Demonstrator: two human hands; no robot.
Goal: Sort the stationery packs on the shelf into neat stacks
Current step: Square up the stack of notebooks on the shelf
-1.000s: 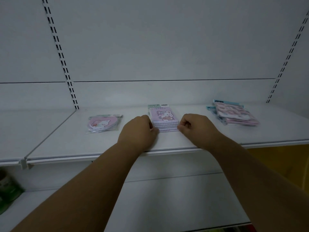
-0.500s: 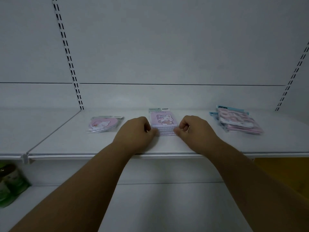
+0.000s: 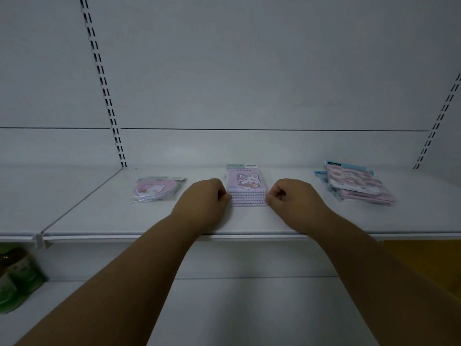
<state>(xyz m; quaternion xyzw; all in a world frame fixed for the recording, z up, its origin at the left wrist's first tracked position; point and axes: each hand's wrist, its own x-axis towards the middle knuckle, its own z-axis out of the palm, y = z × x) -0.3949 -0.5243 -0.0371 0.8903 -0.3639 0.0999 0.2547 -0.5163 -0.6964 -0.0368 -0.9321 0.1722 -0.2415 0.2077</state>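
White shelf point(image 3: 249, 221), upper tier, viewed from the front. Three groups of stationery packs lie on it.

Centre: a stack of purple spiral notepad packs point(image 3: 245, 188) with a cartoon cat on the top cover, lying flat, set back from the shelf's front edge. The pack edges facing the viewer line up closely, showing as a tight column of bindings.

Left hand point(image 3: 204, 199): fingers curled inward, knuckles against the left side of the centre stack at its near corner. Whether the fingers actually pinch the packs or only press on them cannot be told; the fingertips are hidden behind the hand. Right hand point(image 3: 293, 196): fingers likewise curled, touching the right side of the stack at its near corner; grasp also cannot be told. Both forearms cross the front lip of the shelf.

Left: a round pink pack point(image 3: 156, 189) in clear wrapping, flat, apart from the left hand, with bare shelf between them. It lies near the seam point(image 3: 82, 201) where this shelf panel meets the next one.

Right: a loose pile of pink and blue packs point(image 3: 356, 186), edges misaligned and fanned, well apart from the right hand. Open shelf surface lies in front of all three groups and between them.

Lower shelf, far left: green packaged goods point(image 3: 17, 278), partly out of view.
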